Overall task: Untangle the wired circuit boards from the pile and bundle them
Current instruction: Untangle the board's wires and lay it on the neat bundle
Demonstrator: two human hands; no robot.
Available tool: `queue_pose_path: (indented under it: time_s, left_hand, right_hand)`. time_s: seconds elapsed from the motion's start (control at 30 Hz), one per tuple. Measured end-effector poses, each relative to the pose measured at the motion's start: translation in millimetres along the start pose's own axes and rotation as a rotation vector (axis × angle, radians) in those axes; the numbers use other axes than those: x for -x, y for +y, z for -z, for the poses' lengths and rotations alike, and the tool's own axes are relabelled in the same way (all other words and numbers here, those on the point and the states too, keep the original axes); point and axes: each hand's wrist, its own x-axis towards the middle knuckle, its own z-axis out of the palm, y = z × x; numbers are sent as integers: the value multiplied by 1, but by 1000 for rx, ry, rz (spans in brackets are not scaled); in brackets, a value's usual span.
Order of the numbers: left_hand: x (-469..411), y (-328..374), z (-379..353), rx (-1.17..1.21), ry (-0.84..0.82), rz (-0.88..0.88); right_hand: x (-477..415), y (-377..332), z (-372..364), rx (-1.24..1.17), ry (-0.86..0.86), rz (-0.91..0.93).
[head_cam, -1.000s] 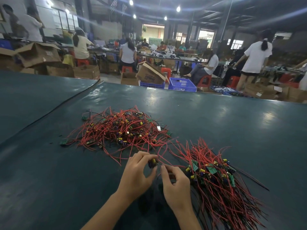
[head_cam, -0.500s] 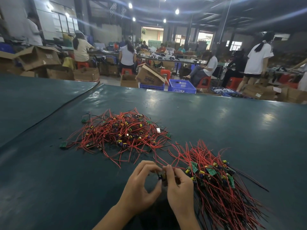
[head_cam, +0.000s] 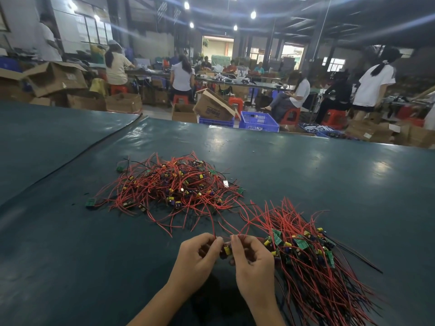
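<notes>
**Wired circuit boards during sorting; work partly done.** A tangled pile [head_cam: 169, 187] of red-wired boards is seen at the middle of the dark green tabletop [head_cam: 306, 165], farther than the hands and to their left. Its wires are crossed in all directions, and loose green boards [head_cam: 90, 202] are scattered at its left edge. At the near right a sorted bundle [head_cam: 313, 262] is laid out, its wires roughly parallel and fanned toward the near right, its boards gathered at the left end. The two heaps are judged to be of comparable size, so about half of the untangling is taken as done. No tie or band is visible on the bundle, so binding is taken as not yet done.

One circuit board [head_cam: 223, 255], marked by a yellow capacitor [head_cam: 226, 250], is held between the two hands, just left of the bundle's boards. The grip of the left hand [head_cam: 195, 260] is closed in a pinch on a red wire above the board. The grip of the right hand [head_cam: 253, 264] is likewise closed in a pinch on a neighbouring red wire. Both wires are led away across the gap between pile and bundle. Whether they are fully freed cannot be told.

One second earlier the board was seen at the left hand's fingertips, with the right hand just beside it. It is now hung lower between both hands, and its wires are taken up by both sets of fingertips. Pile and bundle are shown unchanged.
</notes>
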Motion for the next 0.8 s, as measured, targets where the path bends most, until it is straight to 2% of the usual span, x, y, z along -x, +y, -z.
queue_pose_path:
  time_s: [0.27,0.47,0.67,0.8]
  left_hand:
    - [-3,1,-3,206,110,190]
    - [-7,3,-1,297,179,265]
    - [-6,4,0,367,110,288]
    - [-3,7,-3,365,-49,262]
  right_hand:
    - [-5,6,-1,-47,110,-150]
    - [-12,9,1,-206,245,-275]
    - [-14,3,9,-324,215,-253]
    - [-10,0,4,-322,140,-246]
